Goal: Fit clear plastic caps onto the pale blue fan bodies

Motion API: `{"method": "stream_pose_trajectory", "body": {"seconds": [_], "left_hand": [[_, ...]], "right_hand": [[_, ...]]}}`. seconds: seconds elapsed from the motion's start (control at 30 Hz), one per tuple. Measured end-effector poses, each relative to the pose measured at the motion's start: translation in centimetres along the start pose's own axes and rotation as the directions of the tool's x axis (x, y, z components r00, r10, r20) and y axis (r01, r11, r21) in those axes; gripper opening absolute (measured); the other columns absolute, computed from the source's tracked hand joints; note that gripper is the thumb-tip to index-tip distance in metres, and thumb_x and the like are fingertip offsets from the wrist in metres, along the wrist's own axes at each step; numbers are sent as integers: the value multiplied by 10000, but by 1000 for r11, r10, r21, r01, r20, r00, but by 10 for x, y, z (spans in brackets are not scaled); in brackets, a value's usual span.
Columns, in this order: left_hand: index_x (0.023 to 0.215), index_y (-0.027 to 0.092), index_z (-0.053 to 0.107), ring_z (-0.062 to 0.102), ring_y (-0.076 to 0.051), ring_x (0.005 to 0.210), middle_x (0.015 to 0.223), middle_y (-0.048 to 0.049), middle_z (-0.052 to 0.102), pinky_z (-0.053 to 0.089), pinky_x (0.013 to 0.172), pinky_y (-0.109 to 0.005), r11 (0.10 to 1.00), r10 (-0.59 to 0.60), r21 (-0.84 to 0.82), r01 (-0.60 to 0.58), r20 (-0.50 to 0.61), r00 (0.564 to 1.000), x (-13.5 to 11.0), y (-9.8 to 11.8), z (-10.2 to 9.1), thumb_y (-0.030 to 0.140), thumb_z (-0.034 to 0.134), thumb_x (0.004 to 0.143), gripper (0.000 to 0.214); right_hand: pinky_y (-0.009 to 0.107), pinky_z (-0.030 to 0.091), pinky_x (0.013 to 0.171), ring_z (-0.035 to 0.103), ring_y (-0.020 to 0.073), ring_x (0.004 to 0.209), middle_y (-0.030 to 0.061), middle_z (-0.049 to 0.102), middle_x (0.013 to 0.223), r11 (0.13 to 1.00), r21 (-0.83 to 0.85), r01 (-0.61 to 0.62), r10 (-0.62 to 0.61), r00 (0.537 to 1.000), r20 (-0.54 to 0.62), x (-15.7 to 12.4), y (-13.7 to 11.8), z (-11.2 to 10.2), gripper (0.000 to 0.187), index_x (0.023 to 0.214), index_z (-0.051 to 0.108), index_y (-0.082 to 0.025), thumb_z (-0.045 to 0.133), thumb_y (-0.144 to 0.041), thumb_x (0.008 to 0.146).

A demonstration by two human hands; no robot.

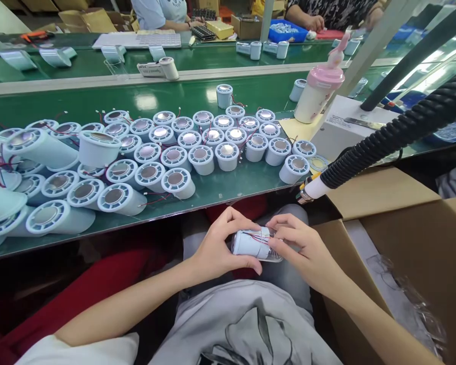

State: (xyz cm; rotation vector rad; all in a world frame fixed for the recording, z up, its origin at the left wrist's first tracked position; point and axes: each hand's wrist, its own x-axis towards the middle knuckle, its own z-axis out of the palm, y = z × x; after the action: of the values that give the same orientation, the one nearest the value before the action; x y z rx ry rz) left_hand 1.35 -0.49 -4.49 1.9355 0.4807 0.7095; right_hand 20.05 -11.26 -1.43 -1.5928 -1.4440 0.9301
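Observation:
Over my lap, a light-blue cylindrical fan motor unit (251,245) lies on its side in a clear plastic piece (274,257). Red and dark wires (259,236) run along its upper face. My left hand (230,246) wraps around the unit's left end, thumb below and fingers above. At the right end, my right hand (294,242) has its fingertips bent onto the clear piece, close to the wires. Its fingers partly hide that end, so whether they also pinch a wire is not visible.
Many similar light-blue cylinders (175,157) crowd the green bench (209,195) ahead. A black flexible hose (395,121) with a metal tip slants in from the right. Below it stands an open cardboard box (414,243) with clear plastic pieces. A pink-lidded bottle (319,91) and co-workers' arms (307,20) are beyond.

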Motion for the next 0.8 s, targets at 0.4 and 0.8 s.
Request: {"method": "stream_pose_trajectory", "body": {"seconds": [0.4, 0.8], "left_hand": [[1349, 250, 533, 636, -242, 1124, 1331, -105, 596, 557, 921, -365, 852, -300, -340, 398, 306, 904, 2, 6, -2, 311, 843, 689, 732], [1368, 277, 551, 599, -267, 1199, 1384, -93, 577, 526, 977, -358, 879, -259, -314, 360, 320, 911, 2, 24, -13, 263, 869, 651, 785]], "right_hand": [[385, 549, 933, 607, 299, 1192, 68, 655, 1272, 931, 365, -32, 17, 999, 42, -2, 19, -10, 149, 873, 770, -260, 810, -359, 768], [297, 566, 958, 602, 209, 1217, 3, 596, 1354, 964, 266, -20, -9, 994, 106, -24, 15, -8, 478, 1187, 567, -350, 812, -241, 791]]}}
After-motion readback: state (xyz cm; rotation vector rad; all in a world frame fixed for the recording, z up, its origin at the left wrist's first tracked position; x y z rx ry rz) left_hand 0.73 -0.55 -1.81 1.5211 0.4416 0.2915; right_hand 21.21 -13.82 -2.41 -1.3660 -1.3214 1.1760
